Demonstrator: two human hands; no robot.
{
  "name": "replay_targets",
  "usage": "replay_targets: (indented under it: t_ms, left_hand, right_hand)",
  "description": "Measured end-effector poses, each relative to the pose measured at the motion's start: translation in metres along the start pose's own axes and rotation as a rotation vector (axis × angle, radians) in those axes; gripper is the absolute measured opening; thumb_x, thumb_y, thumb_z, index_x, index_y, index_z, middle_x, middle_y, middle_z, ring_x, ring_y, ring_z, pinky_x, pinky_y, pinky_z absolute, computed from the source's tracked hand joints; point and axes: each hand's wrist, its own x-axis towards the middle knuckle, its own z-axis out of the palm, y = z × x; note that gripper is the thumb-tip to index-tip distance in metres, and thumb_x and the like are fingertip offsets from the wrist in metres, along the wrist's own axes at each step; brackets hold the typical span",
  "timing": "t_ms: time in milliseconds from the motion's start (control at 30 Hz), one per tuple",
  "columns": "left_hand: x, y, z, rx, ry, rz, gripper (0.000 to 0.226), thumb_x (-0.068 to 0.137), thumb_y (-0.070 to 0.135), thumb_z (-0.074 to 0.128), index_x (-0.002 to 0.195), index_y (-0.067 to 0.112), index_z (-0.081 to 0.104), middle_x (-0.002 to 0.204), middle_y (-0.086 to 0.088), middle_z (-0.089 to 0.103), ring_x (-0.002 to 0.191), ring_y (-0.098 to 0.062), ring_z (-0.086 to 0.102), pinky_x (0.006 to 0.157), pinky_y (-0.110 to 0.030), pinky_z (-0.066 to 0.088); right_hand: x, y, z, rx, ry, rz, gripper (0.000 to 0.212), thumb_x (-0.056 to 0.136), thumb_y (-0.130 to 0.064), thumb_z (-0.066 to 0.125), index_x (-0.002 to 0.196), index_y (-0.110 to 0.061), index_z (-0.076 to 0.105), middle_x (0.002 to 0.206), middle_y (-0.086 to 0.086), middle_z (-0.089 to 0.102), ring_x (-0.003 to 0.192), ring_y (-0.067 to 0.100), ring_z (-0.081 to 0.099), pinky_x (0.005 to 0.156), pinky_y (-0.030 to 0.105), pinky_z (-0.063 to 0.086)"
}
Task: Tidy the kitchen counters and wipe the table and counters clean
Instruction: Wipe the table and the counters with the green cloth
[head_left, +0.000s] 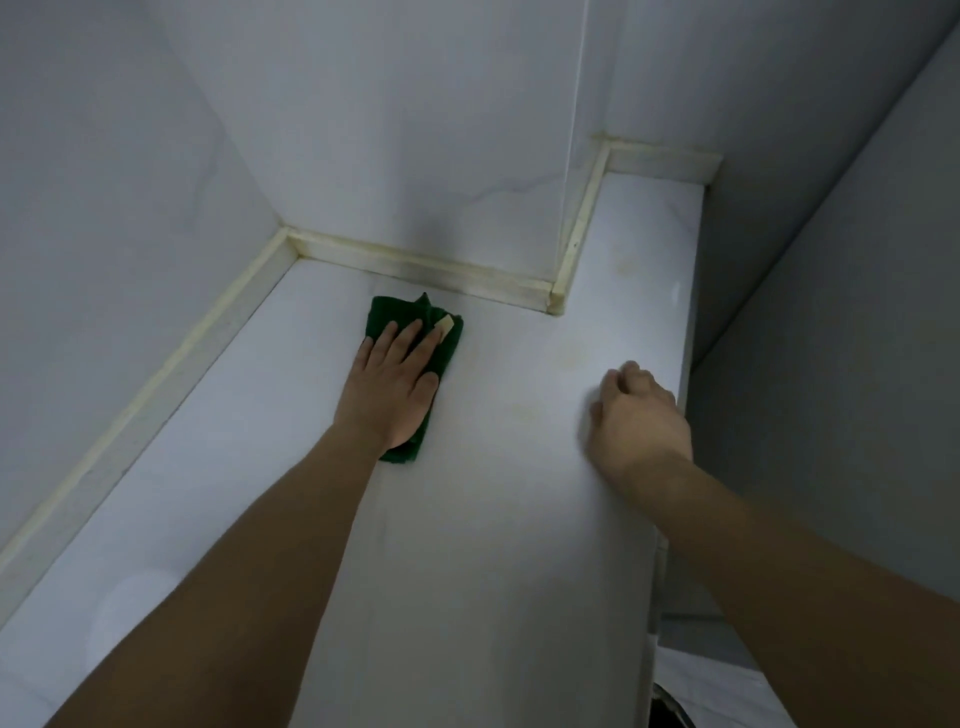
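1. The left hand (390, 387) lies flat on a folded green cloth (415, 358), fingers straight and slightly spread, pressing it onto the white counter (467, 519).
2. The cloth sits under the palm and fingers, its far edge showing past the fingertips and its near corner poking out below the wrist; a small pale tag (445, 325) shows by the fingertips.
3. The cloth is near the inner corner where the yellowed trim strip (415, 262) meets the wall (363, 130).
4. The right hand (641, 421) is over the counter's right edge, fingers curled under, holding nothing I can see, well apart from the cloth.
5. Faint yellowish stains (571, 353) mark the counter between the hands.
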Motion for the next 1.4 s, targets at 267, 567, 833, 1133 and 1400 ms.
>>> replay_targets:
  t_ms: [267, 567, 833, 1133, 1400]
  left_hand:
    - [0.064, -0.011, -0.002, 0.012, 0.033, -0.006, 0.054, 0.102, 0.038, 0.023, 0.153, 0.035, 0.007, 0.161, 0.005, 0.010, 0.148, -0.016, 0.002, 0.120, -0.038, 0.002]
    - [0.028, 0.013, 0.002, -0.017, 0.008, -0.052, 0.055, 0.102, 0.037, 0.022, 0.154, 0.034, 0.005, 0.162, 0.005, 0.005, 0.148, -0.017, -0.001, 0.120, -0.038, -0.002]
    - [-0.047, 0.051, 0.007, -0.030, -0.002, -0.034, 0.057, 0.099, 0.044, 0.015, 0.152, 0.039, -0.003, 0.162, 0.007, 0.001, 0.148, -0.016, -0.006, 0.119, -0.037, -0.007]
    - [0.004, 0.043, 0.005, -0.006, 0.002, 0.009, 0.058, 0.099, 0.049, 0.021, 0.152, 0.038, 0.002, 0.162, 0.006, 0.005, 0.148, -0.016, -0.004, 0.120, -0.040, -0.001]
    - [0.051, 0.040, 0.003, -0.003, 0.012, 0.024, 0.057, 0.099, 0.050, 0.019, 0.153, 0.037, 0.004, 0.161, 0.007, 0.008, 0.148, -0.015, -0.002, 0.120, -0.040, -0.001]
  right_hand:
    - [0.004, 0.008, 0.032, 0.034, 0.285, -0.045, 0.053, 0.094, -0.030, 0.031, 0.139, -0.005, 0.046, 0.143, 0.017, 0.044, 0.128, 0.033, 0.044, 0.107, 0.043, 0.033]
    - [0.005, 0.014, 0.036, 0.021, 0.333, -0.049, 0.049, 0.094, -0.029, 0.039, 0.137, -0.006, 0.047, 0.141, 0.014, 0.044, 0.126, 0.030, 0.042, 0.103, 0.043, 0.032]
    - [-0.002, 0.011, 0.032, 0.015, 0.304, -0.043, 0.051, 0.096, -0.030, 0.036, 0.141, -0.006, 0.042, 0.145, 0.014, 0.039, 0.131, 0.030, 0.037, 0.107, 0.043, 0.028]
    - [0.001, 0.014, 0.038, 0.034, 0.336, -0.031, 0.052, 0.094, -0.031, 0.034, 0.138, -0.006, 0.048, 0.143, 0.016, 0.044, 0.130, 0.031, 0.041, 0.106, 0.045, 0.031]
    - [0.009, 0.015, 0.041, 0.038, 0.393, -0.030, 0.053, 0.089, -0.032, 0.035, 0.132, -0.006, 0.054, 0.137, 0.015, 0.050, 0.124, 0.030, 0.047, 0.100, 0.044, 0.037]
